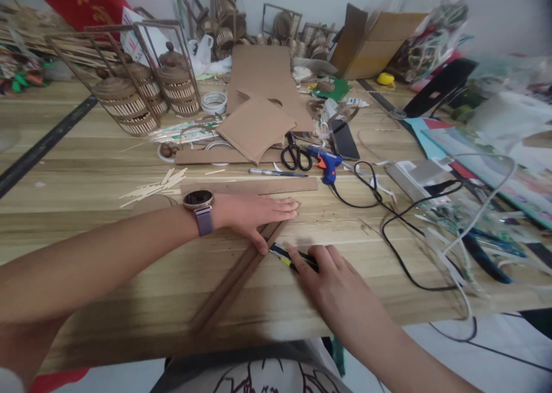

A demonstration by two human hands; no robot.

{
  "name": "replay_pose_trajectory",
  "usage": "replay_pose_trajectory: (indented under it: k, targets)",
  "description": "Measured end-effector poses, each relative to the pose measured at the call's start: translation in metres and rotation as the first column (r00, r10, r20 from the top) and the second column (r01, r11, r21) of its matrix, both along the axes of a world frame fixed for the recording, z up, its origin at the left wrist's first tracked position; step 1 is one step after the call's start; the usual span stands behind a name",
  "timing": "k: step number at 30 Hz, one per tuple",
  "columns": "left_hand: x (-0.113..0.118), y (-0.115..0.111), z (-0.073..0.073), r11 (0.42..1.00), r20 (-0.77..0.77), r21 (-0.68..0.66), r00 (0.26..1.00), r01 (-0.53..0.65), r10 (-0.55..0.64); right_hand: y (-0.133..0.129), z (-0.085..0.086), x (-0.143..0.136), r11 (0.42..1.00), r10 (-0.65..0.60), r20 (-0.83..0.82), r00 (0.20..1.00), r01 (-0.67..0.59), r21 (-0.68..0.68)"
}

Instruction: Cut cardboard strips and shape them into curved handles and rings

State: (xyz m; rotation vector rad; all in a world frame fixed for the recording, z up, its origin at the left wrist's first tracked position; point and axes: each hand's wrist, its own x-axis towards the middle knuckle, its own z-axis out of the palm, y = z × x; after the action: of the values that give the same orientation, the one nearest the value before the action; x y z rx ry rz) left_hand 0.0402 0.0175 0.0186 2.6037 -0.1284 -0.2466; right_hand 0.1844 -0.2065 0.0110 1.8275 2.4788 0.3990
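My left hand (254, 212) lies flat with fingers stretched, pressing the far end of a long brown strip (235, 281) against the wooden table. The strip runs diagonally toward the table's near edge; whether it is cardboard or wood I cannot tell. In my right hand (334, 281) is a black and yellow utility knife (287, 258), its tip at the strip's right edge close to my left thumb. Beyond my left hand lie a flat brown strip (276, 186), a pen (278, 173) and a pile of thin wooden sticks (155, 187).
Black-handled scissors (296, 156) and a blue glue gun (330, 164) lie ahead, its cord running right to a white power strip (416, 177). Cardboard sheets (259, 125) and rolls of tape (214, 102) are farther back. Bamboo lanterns (125, 102) stand back left; pliers (485, 258) lie right.
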Motion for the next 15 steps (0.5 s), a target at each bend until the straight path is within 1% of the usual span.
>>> replay_pose_trajectory:
  k: [4,9,12,15]
  targets:
    - [0.0002,-0.0021,0.0017,1.000,-0.006,0.001,1.000,-0.023,0.023,0.0047,-0.0030,-0.0026,1.000,-0.013,-0.027,1.000,0.013,-0.004]
    - [0.0033,-0.0051,0.0003,0.995,-0.003,0.065,0.997,-0.073,0.073,0.0001,-0.0078,-0.0010,1.000,-0.002,-0.039,0.999,0.002,0.014]
    - [0.0041,-0.0061,0.0002,0.992,0.005,0.097,0.997,-0.079,0.079,-0.0039,-0.0073,-0.0002,1.000,0.007,-0.048,0.999,-0.006,0.021]
    - [0.0042,-0.0069,0.0008,0.992,0.020,0.097,0.997,-0.076,0.075,-0.0035,-0.0045,-0.0009,1.000,0.008,-0.034,0.999,-0.007,0.023]
